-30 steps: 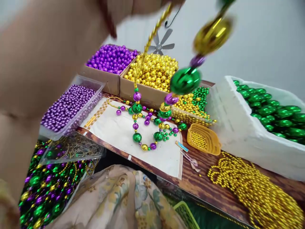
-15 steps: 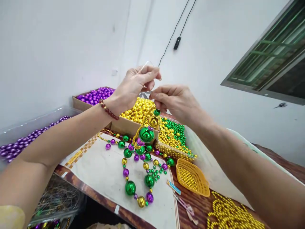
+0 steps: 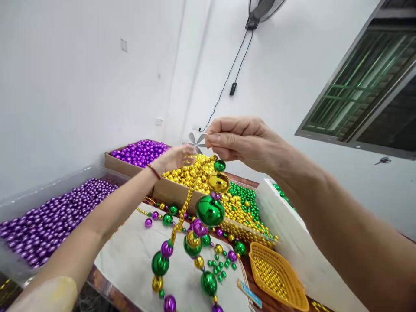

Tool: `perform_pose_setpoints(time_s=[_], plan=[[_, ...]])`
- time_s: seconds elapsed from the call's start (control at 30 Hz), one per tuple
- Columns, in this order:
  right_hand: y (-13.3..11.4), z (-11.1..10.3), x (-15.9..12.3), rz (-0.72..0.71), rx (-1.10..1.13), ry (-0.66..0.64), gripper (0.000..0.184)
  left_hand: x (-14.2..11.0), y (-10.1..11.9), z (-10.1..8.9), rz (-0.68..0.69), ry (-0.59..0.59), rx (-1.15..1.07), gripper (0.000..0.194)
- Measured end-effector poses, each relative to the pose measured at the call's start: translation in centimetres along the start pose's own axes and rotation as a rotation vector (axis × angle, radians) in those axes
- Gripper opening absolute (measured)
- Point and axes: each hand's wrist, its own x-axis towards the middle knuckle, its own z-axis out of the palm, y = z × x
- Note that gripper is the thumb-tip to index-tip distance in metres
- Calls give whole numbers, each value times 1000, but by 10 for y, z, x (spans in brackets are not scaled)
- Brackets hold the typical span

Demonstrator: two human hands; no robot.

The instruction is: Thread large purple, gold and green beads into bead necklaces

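The air above the right hand (image 3: 235,136) is open up the middle of the frame, with a thin cord (image 3: 224,89) against the wall behind. A narrow gap separates it from the left hand (image 3: 177,158). Below, the hanging bead string (image 3: 210,211) blocks a straight sideways pass through the centre. Upright sides of the gold-bead box (image 3: 167,193) stop low reach beyond it; the clear tub (image 3: 69,180) and foam box (image 3: 273,216) wall off left and right. At lower left, a bare stretch of cloth (image 3: 126,255) leaves room beside the string.
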Motion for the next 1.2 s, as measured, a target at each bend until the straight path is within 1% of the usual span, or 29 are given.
perform_pose_setpoints(time_s=[0.03,0.07,0.13,0.17,0.2,0.27,0.37,0.43,0.53,0.63,0.7,0.77,0.83,0.9,0.97,1.1,1.2], plan=[[-6,-2,3,-31,-8,-22,30,3,-11,11,-63,-117,39,31],[-12,-3,6,-55,-24,-45,30,3,-18,26,-90,-250,49,39],[-20,-6,8,-77,-69,-88,31,-1,-23,58,-116,-467,-59,53],[-23,-8,8,-72,-94,-100,30,-4,-22,71,-132,-545,-128,56],[-25,-10,7,-55,-118,-105,30,-7,-18,82,-142,-595,-183,58],[-27,-14,4,-5,-158,-99,28,-10,-10,94,-144,-632,-221,59],[-28,-25,2,64,-206,-27,27,-4,3,95,-76,-600,-170,58],[-27,-34,4,84,-230,32,25,2,12,92,-19,-549,-82,50],[-23,-49,14,88,-289,70,23,6,32,94,100,-368,137,36],[-23,-61,28,92,-396,80,23,4,57,103,228,-172,380,28],[-29,-66,37,78,-458,86,22,1,74,109,273,-106,470,25],[-38,-70,46,38,-488,99,21,0,90,114,273,-115,457,27],[-49,-72,52,4,-486,125,22,-1,101,116,256,-189,378,31],[-57,-73,54,-2,-448,149,23,1,108,114,247,-280,290,36],[-61,-75,54,-4,-386,162,23,4,109,110,246,-333,229,38],[-57,-85,52,-5,-318,198,21,15,102,101,297,-325,183,30],[-49,-96,52,10,-338,177,21,22,101,102,316,-274,218,21]])
